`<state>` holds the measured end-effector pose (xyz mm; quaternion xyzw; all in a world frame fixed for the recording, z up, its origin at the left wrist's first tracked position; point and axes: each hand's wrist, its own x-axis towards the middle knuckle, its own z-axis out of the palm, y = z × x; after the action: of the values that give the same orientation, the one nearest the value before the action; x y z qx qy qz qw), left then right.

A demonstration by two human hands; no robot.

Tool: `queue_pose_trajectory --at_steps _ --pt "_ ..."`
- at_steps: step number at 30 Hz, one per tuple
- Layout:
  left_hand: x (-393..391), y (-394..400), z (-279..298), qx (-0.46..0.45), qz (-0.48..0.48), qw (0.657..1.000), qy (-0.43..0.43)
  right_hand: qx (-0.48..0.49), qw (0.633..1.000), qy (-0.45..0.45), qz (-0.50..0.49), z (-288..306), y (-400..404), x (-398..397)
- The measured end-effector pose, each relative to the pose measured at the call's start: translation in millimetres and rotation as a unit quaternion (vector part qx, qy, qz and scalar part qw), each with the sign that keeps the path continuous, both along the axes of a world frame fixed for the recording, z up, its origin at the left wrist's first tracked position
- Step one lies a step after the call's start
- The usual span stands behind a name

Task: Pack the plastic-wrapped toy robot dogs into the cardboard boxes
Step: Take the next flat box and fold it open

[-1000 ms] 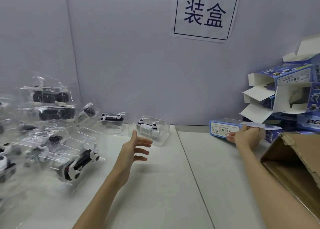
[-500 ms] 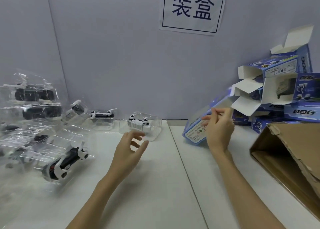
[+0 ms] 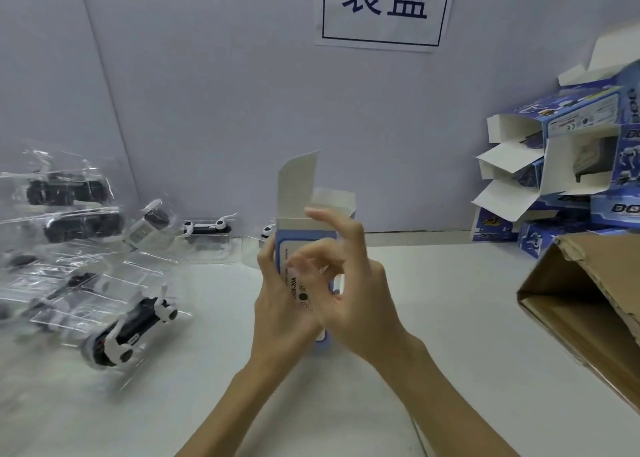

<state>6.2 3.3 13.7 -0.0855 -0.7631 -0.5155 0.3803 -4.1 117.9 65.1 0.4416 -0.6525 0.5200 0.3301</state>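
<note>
A blue and white cardboard box (image 3: 300, 193) stands upright above the middle of the table, its top flaps open. My left hand (image 3: 277, 304) grips its left side. My right hand (image 3: 353, 283) is at its front right with fingers curled on it, blurred by motion. Several plastic-wrapped toy robot dogs lie in a heap at the left; the nearest one (image 3: 128, 332) is black and white. Two more wrapped dogs (image 3: 207, 229) sit by the back wall, one partly hidden behind the box.
A stack of blue boxes (image 3: 568, 165) with open flaps stands at the back right. A large brown carton (image 3: 588, 304) lies open at the right edge. A paper sign (image 3: 384, 6) hangs on the grey wall.
My right hand carried the blue box from the right pile to the centre and stood it upright. My left hand left the table and took hold of the box.
</note>
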Motion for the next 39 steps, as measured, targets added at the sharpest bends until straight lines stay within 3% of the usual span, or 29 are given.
queue_pose_trajectory --at_steps 3,6,8,10,12,18,26,29,33,39 --pt "-1 -32 1 0.113 -0.164 0.978 -0.065 -0.107 0.991 0.013 -0.081 3 17 -17" --pt "3 -50 6 0.15 -0.244 0.953 -0.102 -0.122 0.98 -0.081 -0.137 2 30 -36" --pt "2 -52 4 0.151 -0.249 0.951 -0.107 -0.062 0.976 -0.192 -0.082 -2 32 -40" --pt "1 -51 4 0.175 -0.239 0.95 -0.098 -0.055 0.96 -0.272 0.049 -9 25 -38" --pt "1 -52 4 0.179 -0.216 0.957 -0.077 -0.075 0.961 -0.253 0.081 -14 17 -34" --pt "6 -50 9 0.163 -0.144 0.975 -0.038 -0.043 0.987 -0.156 0.014 -23 6 -30" --pt "13 -38 14 0.097 -0.162 0.98 -0.06 -0.044 0.982 -0.182 0.038 -30 18 -41" --pt "13 -41 16 0.071 -0.097 0.993 -0.02 -0.064 0.972 -0.214 0.071 -29 16 -37" --pt "14 -50 24 0.098 -0.06 0.993 -0.009 -0.099 0.958 -0.258 0.078 -27 10 -32" --pt "17 -56 32 0.167 -0.15 0.974 0.003 -0.08 0.962 -0.252 0.075 -19 13 -32"
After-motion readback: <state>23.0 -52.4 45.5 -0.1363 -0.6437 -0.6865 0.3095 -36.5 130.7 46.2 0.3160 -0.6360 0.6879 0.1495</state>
